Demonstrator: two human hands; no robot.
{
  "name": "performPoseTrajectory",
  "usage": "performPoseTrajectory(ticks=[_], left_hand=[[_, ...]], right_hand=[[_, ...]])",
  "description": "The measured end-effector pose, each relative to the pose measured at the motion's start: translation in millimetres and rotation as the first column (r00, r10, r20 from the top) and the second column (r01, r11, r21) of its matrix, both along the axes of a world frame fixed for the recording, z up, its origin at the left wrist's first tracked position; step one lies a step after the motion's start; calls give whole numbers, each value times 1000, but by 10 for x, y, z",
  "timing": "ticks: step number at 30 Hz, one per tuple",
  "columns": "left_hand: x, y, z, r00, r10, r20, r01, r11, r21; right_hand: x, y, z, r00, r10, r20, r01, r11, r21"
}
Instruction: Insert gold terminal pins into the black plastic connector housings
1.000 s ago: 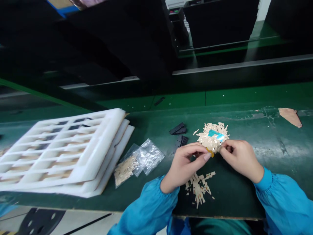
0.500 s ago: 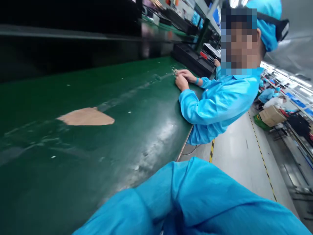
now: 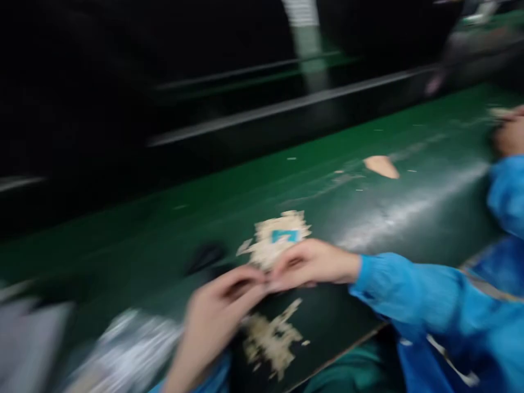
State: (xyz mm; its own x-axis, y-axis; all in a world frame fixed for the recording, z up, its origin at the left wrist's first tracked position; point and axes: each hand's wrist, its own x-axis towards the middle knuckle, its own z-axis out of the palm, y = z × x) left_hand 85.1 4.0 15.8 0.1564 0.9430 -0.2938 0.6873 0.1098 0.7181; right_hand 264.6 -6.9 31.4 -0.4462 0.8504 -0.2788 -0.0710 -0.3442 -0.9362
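Note:
The whole view is smeared by motion. My left hand [image 3: 216, 311] and my right hand [image 3: 311, 265] meet fingertip to fingertip over the green belt [image 3: 368, 218], both with fingers curled in a pinch. What they pinch is too small and blurred to name. Just behind the fingertips lies a heap of small beige pieces [image 3: 278, 237] with a blue scrap on top. A second, looser scatter of beige pieces [image 3: 272, 335] lies below my hands near the belt's front edge.
Dark flat parts [image 3: 204, 254] lie left of the heap, and clear plastic bags [image 3: 123, 349] at lower left. A tan patch [image 3: 380, 166] marks the belt farther right. A co-worker's hand [image 3: 510, 134] and blue sleeve [image 3: 507, 191] rest at the right edge.
The camera swung far right to a seated co-worker half a second ago and has swung back to my hands. They stay pinched together in front of the beige heap.

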Motion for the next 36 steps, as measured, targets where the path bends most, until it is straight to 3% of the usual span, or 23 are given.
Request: performPoseTrajectory(ticks=[1,4,6,11,14,17,26,36], left_hand=[[-273,-45,102,998,36,48,-36,999,-11],[-623,-147,220,935,3,355,13,999,-44],[-615,-152,197,890,-24,455,52,997,-49],[-507,-155,206,858,-43,512,97,992,-80],[-508,-176,253,800,-2,600,89,989,-116],[-490,-185,242,737,32,676,90,985,-145],[-401,-171,159,687,33,726,125,979,-162],[-406,-196,100,775,104,623,11,984,-179]], right_hand=[[-191,-21,-59,985,108,-132,-119,990,-79],[-332,-21,-160,964,95,-247,-148,968,-203],[-264,-8,-163,974,83,-213,-132,965,-227],[-202,-44,-99,993,-14,-120,-12,977,-213],[-252,-63,-75,989,-112,-99,96,984,-150],[-283,-92,-59,986,-116,-117,100,986,-132],[-282,-184,-141,986,-84,-142,51,974,-222],[-292,-170,-147,973,-195,-123,173,970,-168]])
